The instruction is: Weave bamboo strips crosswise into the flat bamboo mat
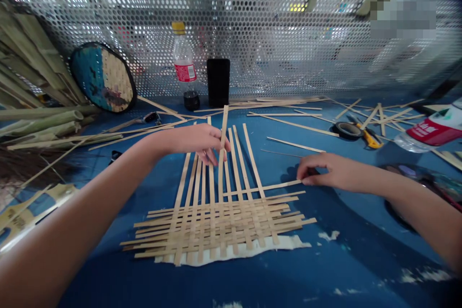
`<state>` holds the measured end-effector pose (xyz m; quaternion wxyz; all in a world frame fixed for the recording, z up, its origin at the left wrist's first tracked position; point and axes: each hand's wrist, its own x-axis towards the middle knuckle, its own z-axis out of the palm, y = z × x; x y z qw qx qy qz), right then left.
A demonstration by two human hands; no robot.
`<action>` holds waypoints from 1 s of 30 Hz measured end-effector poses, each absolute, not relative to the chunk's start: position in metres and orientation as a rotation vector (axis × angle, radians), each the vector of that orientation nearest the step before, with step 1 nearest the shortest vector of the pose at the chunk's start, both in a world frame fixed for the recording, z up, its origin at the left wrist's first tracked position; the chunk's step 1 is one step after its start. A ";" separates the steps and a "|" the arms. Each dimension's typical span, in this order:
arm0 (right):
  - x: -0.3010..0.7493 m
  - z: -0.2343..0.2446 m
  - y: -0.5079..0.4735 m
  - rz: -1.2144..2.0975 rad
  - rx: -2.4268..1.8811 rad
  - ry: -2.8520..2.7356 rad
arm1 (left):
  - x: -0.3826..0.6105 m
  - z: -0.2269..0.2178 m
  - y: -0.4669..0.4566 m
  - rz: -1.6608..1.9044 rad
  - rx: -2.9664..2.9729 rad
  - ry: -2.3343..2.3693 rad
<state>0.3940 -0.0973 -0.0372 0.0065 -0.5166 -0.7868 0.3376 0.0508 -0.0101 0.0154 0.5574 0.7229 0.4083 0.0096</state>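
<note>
A flat lattice of woven bamboo strips lies on the blue table, over a white torn-edged sheet. My left hand is above its upright strips, fingers closed around one raised bamboo strip. To the right, my right hand pinches the end of a crosswise bamboo strip. That strip runs left along the top of the weave, passing among the upright strips, and its far end is hidden behind them. The lower ends of the uprights rest on the white sheet.
A cola bottle and black phone stand against the perforated metal panel. Loose strips, a tape roll and a yellow-handled cutter lie at back right. Bamboo poles and a round woven fan are left.
</note>
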 end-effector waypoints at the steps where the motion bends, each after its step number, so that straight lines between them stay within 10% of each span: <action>1: 0.394 -0.037 -0.097 1.049 -1.624 -2.457 | 0.049 0.014 -0.009 -0.008 1.700 0.959; 30: 0.384 -0.051 -0.102 1.004 -1.532 -2.492 | 0.044 -0.001 -0.005 -0.336 1.678 0.927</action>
